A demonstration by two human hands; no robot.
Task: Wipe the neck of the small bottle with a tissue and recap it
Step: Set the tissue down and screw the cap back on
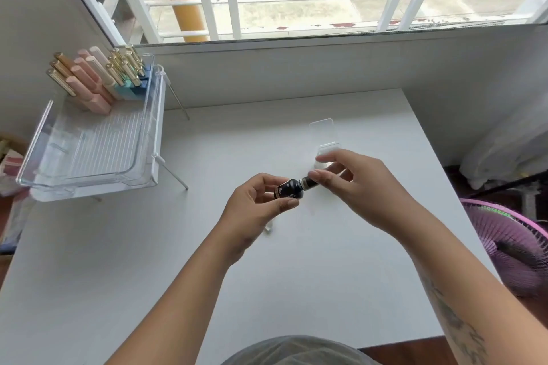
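Observation:
A small black bottle (290, 189) with a gold band lies tilted in the air above the white table (178, 261), neck pointing right. My left hand (261, 201) grips its body between thumb and fingers. My right hand (353, 184) pinches the dark ribbed cap (308, 183), which sits at the bottle's neck. A white tissue (318, 163) shows behind my right fingers, partly hidden. A small white scrap (268, 230) lies on the table under my left hand.
A clear plastic case (323, 133) stands open just behind my hands. A clear tray on thin legs (89, 151) at the left holds pink and gold tubes (95, 77). A pink fan (510, 246) sits off the table's right edge. A window spans the back.

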